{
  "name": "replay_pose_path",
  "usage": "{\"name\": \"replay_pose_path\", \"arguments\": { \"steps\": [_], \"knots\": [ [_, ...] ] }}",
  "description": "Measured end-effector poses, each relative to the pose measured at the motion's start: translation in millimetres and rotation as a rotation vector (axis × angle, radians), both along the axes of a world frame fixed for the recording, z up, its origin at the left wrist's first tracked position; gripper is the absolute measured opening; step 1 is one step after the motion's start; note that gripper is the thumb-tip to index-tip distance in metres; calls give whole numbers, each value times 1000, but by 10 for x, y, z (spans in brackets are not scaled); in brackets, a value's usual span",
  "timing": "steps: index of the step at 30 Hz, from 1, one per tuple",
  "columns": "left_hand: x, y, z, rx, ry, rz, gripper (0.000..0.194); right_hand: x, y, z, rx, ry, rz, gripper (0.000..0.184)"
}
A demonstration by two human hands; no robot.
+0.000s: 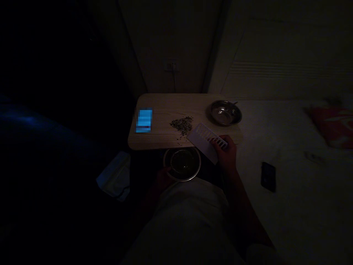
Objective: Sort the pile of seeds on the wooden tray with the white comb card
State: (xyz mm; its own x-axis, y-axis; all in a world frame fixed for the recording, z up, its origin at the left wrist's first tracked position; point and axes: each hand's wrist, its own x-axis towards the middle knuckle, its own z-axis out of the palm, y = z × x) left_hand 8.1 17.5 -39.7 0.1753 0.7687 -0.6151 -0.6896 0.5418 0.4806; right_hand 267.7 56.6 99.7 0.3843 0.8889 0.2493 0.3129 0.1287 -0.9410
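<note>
My left hand [164,177] is closed on the rim of a metal bowl [198,170], just below the front edge of the small wooden table [157,101]. What lies inside that bowl is too dark to name. In my right hand [227,154] is a flat white piece with a row of slots [205,141], held tilted over the table's front edge. Its near corner is beside a loose pile of small dark and pale bits, like seeds or husks [183,125]. A second metal bowl [226,113], with a utensil handle sticking out, stands at the table's right.
The room is very dark. A lit blue screen [143,120] is at the table's left. Right of the table is a pale bed-like surface with a dark phone [268,176] and a red packet [335,127]. A white bag-like object [114,178] is low at left. A wall socket [171,65] holds a plug.
</note>
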Motion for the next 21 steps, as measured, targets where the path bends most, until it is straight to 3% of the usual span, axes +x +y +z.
{"name": "replay_pose_path", "arguments": {
  "steps": [8,12,15,21],
  "knots": [
    [-50,-192,-14,59,96,116,37,-20,-6,-4,-20,-24,46,22],
    [-20,-96,-11,21,41,11,18,-45,16,-23,-13,-7,43,22],
    [-29,-42,-52,10,32,-29,25,-69,28,-36,-4,-20,79,20],
    [-80,-172,-108,76,125,112,40,-64,9,-19,-26,-47,89,20]
  ]
}}
